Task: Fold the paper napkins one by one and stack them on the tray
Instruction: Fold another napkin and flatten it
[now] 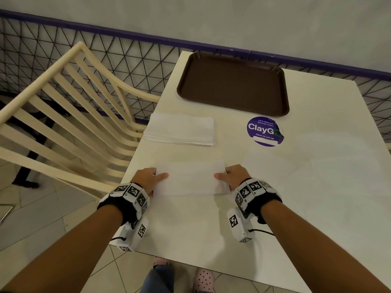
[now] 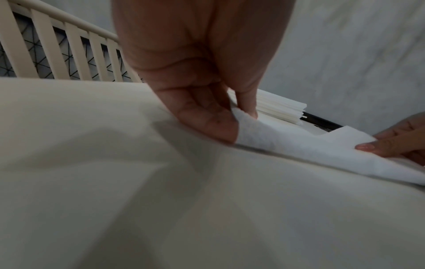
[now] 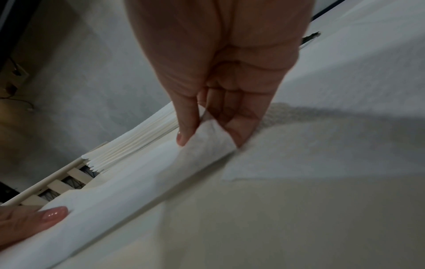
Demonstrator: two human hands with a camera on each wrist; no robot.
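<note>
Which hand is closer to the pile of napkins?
Left. The left hand pinches the napkin almost straight below the pile; the right hand pinches its other end, off past the pile's right edge.

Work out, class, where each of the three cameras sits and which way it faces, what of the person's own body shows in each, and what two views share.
Head: on the head, looking forward and down at the table, tray and napkin stack; both forearms show.
Left wrist: low, facing along the left hand, which pinches the napkin.
Right wrist: low, facing along the right hand, which pinches the napkin's other end.
Shared: both wrist views show the napkin, the stack and the opposite hand's fingertips.
</note>
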